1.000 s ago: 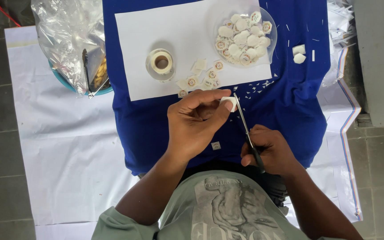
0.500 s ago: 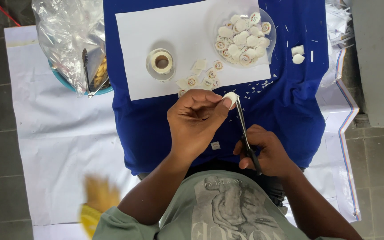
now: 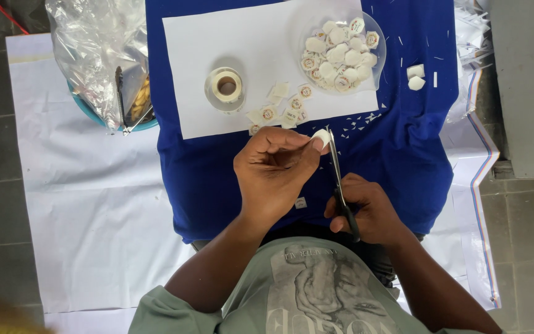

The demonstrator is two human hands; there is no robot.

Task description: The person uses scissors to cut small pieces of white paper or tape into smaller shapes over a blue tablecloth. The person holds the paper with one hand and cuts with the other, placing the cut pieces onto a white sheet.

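Note:
My left hand [image 3: 276, 173] pinches a small white paper piece [image 3: 321, 136] between thumb and fingertips over the blue cloth [image 3: 217, 167]. My right hand [image 3: 366, 210] grips a pair of scissors [image 3: 336, 173], whose blades point away from me and touch the right side of the paper piece. Just beyond my hands, several cut round paper labels [image 3: 282, 105] lie on a white sheet [image 3: 248, 43]. A roll of tape [image 3: 225, 86] stands to their left. A clear round dish [image 3: 341, 52] filled with cut labels sits at the sheet's far right.
A crumpled clear plastic bag [image 3: 91, 43] covers a teal bowl [image 3: 88, 108] at the far left. Two white paper pieces [image 3: 415, 77] lie right of the dish. Tiny paper trimmings [image 3: 360, 120] dot the cloth. White sheeting [image 3: 94, 204] covers the tiled floor underneath.
My hands have shifted only slightly, with the scissors still at the paper piece. A blurred yellow shape seen at the lower left half a second ago has dropped almost out of view.

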